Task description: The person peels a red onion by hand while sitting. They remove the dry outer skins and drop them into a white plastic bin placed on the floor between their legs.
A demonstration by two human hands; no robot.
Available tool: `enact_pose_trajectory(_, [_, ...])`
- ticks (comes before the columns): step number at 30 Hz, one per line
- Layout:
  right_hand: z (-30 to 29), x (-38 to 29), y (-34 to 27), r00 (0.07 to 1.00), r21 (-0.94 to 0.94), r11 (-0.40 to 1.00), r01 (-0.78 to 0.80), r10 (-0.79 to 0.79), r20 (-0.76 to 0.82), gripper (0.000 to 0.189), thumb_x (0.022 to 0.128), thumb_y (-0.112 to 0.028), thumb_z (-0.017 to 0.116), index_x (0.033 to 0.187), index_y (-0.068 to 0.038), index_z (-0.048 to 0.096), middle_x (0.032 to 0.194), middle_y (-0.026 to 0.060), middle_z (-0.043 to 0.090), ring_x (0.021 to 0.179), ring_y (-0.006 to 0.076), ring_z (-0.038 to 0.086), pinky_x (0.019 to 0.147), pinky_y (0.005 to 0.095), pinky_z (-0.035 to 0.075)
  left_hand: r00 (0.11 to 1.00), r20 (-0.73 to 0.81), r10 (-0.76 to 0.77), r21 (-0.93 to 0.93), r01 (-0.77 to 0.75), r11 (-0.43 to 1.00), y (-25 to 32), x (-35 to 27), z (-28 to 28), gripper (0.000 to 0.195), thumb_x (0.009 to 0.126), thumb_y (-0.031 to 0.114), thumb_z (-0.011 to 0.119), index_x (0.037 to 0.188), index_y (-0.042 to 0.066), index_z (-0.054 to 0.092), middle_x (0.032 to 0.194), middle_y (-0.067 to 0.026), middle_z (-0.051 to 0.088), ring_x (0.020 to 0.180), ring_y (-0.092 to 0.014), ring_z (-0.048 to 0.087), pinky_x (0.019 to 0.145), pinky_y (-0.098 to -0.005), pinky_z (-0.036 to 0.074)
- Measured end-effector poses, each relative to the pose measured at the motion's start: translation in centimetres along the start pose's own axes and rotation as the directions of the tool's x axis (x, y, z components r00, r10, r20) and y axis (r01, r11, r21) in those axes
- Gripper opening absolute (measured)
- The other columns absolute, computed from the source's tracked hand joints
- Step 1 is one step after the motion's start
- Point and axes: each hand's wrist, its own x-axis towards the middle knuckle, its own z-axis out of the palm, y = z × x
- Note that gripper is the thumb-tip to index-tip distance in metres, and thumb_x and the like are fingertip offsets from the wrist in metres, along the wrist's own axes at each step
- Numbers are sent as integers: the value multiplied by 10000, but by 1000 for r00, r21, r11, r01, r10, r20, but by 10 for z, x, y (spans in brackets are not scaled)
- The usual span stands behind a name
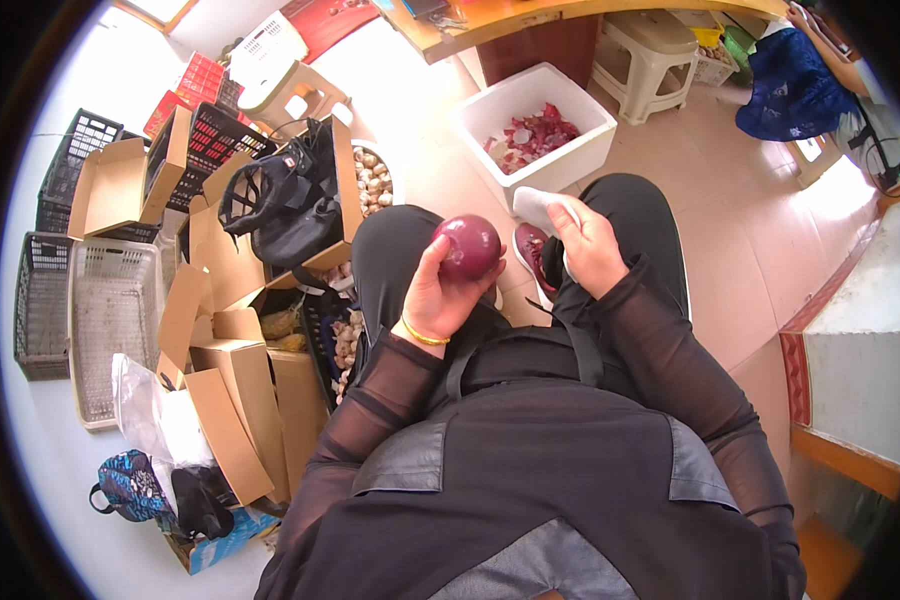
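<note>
A smooth, glossy red onion [470, 247] rests in my left hand [439, 292], with the thumb along its near side and the fingers beneath. My right hand [589, 244] grips a folded white cloth [541, 208] above my right knee; part of it is hidden by the fingers. Cloth and onion are apart. Beyond my knees stands a white foam box [487, 156] holding red and pale onion skins [540, 135].
To the left are a tub of garlic bulbs [373, 180], open cardboard boxes [225, 375], a black bag [292, 210] and plastic crates [112, 322]. A wooden table [525, 16] and plastic stool [641, 64] stand ahead. Another person [802, 82] sits at far right.
</note>
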Motion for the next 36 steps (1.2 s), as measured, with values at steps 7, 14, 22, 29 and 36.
enact_pose_trajectory(7, [-10, -4, -5, 990, 2, 990, -143, 143, 17, 322, 991, -251, 507, 1122, 24, 612, 816, 43, 644, 686, 88, 508, 647, 259, 456, 999, 24, 22, -33, -21, 999, 1, 1, 2, 487, 892, 318, 623, 1263, 38, 480, 1245, -156, 544, 1169, -349, 522, 992, -467, 458])
enact_pose_trajectory(14, [-20, 0, 18, 993, 92, 992, -91, 98, -72, 313, 986, -234, 517, 1115, 34, 615, 928, 79, 674, 838, 105, 572, 787, 266, 468, 999, 48, 16, -39, -14, 999, 6, -4, 4, 483, 887, 324, 634, 1253, 45, 486, 1230, -156, 550, 1163, -365, 525, 988, -464, 463])
enact_pose_trajectory(22, [-22, 1, 21, 991, 102, 988, -119, 124, -44, 318, 990, -229, 513, 1123, 43, 609, 965, 82, 678, 885, 116, 589, 820, 274, 470, 999, -8, 32, -29, -33, 999, 5, 1, -13, 489, 882, 325, 644, 1250, 44, 485, 1227, -158, 549, 1175, -375, 512, 995, -474, 453])
enact_pose_trajectory(29, [-19, -9, 4, 988, 234, 961, -146, 153, -11, 324, 997, -208, 502, 1145, 64, 594, 997, 68, 659, 898, 104, 578, 818, 255, 468, 996, 86, -8, -82, 16, 997, 1, 4, -7, 510, 877, 329, 650, 1265, 46, 478, 1244, -163, 536, 1189, -380, 497, 1003, -482, 445])
enact_pose_trajectory(36, [-12, -17, -22, 971, 277, 930, -241, 228, 79, 305, 1011, -178, 460, 1193, 44, 561, 1106, 96, 624, 967, 145, 596, 856, 291, 496, 996, 87, -14, -74, 20, 997, 2, 13, -8, 529, 873, 335, 653, 1275, 45, 469, 1257, -168, 525, 1195, -383, 491, 1008, -493, 444])
